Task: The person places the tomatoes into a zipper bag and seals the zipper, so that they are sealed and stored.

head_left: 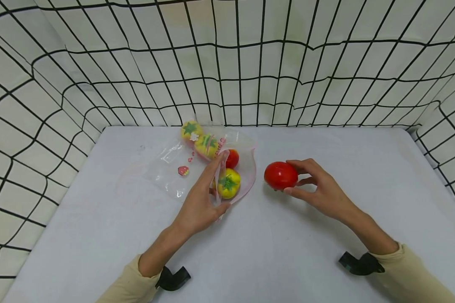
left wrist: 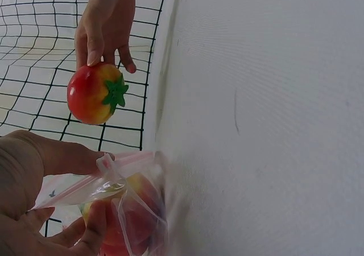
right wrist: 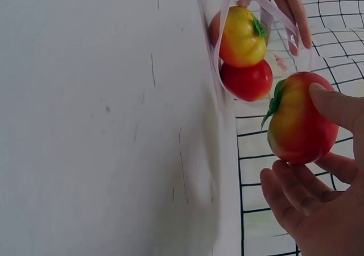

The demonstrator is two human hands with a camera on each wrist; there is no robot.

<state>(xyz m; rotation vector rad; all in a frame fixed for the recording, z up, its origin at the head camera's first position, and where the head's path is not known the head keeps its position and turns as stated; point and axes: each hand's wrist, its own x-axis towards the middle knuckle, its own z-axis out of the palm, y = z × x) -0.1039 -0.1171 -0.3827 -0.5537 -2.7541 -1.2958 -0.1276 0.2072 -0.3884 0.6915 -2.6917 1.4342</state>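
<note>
The right hand (head_left: 324, 191) grasps a tomato (head_left: 279, 176), its fingers bent round it, with the thumb on the near side and other fingers on the far side. The tomato is up off the white tabletop (head_left: 288, 256), at 3 o'clock from the bag (head_left: 248, 168) and not touching it. The wrist views show it is part red and part yellow, with green leaves that point down at the tabletop. The left hand (head_left: 195, 208) is on the bag's 6 o'clock side, and its fingers grasp the edge of the bag, with the mouth gaping toward 3 o'clock. The bag is thin and see-through and lies on the tabletop. Just inside the mouth is a yellow one (head_left: 229, 184) with a green top, and a red one (head_left: 232, 158) is close by at 12 o'clock from it. Two more yellowish ones (head_left: 191, 129) lie at about 11 o'clock, by the far part of the bag. A little pink strawberry (head_left: 183, 170) is printed on the plastic. At 12 o'clock, past the tabletop, is a black net (head_left: 239, 80). The arms wear tan sleeves (head_left: 417, 277), the left coming in from 7 o'clock and the right from 5 o'clock.
</note>
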